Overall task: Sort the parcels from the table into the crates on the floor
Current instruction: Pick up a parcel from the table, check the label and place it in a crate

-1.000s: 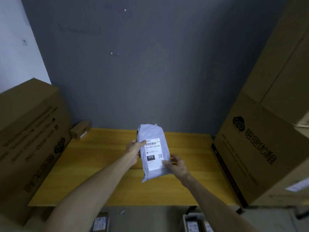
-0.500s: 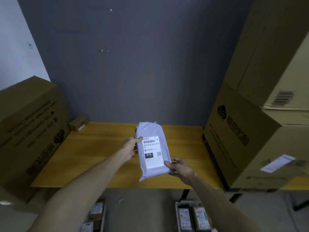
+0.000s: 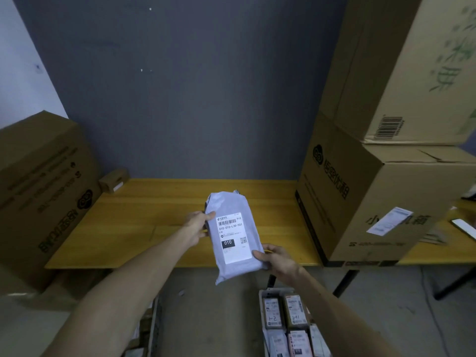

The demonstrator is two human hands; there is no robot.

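Parcel (image 3: 233,237) now pulled back off table (image 3: 144,228) twd crates (image 3: 268,292); left hand (image 3: 199,225) & right hand (image 3: 277,258) both grasp it, label read, drop next.

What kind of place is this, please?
Probably a parcel sorting or storage room: large cardboard boxes stand on a wooden table, a labelled parcel is held, and a floor crate holds more.

the parcel (image 3: 233,235) is a soft grey plastic mailer, faintly glossy and wrinkled, with a matt white paper label (image 3: 232,237) stuck on its face. the desk (image 3: 159,217) has a smooth yellow wood top with a light sheen. the big boxes (image 3: 365,202) are matt brown cardboard, and the floor (image 3: 206,305) looks like rough grey concrete.
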